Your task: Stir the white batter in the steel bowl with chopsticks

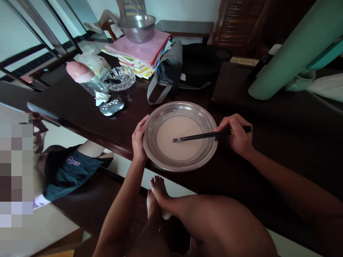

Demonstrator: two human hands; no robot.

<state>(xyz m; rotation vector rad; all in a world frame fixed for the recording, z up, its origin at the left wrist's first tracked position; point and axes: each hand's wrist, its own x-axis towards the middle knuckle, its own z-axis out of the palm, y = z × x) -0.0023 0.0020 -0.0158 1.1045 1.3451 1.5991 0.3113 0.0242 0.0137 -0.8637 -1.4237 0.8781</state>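
Stirring appears to be under way, with dark slender chopsticks that have a gold band dipping their tips into a pale, milky liquid inside a wide, round, shiny metal bowl. The liquid looks fairly even and seems largely blended, though a thin film marks the inner wall; whether more mixing is left cannot be told. The bowl sits between the person's two hands, near the edge of a dark, glossy wooden desk. The left hand is curled against the bowl's outer side, holding it, its thumb out of sight. The right hand pinches the chopsticks between thumb and bent fingers, its index finger reaching forward to the near rim. Beyond the left hand, on its outer side, lies a small grey rounded device with white buttons.
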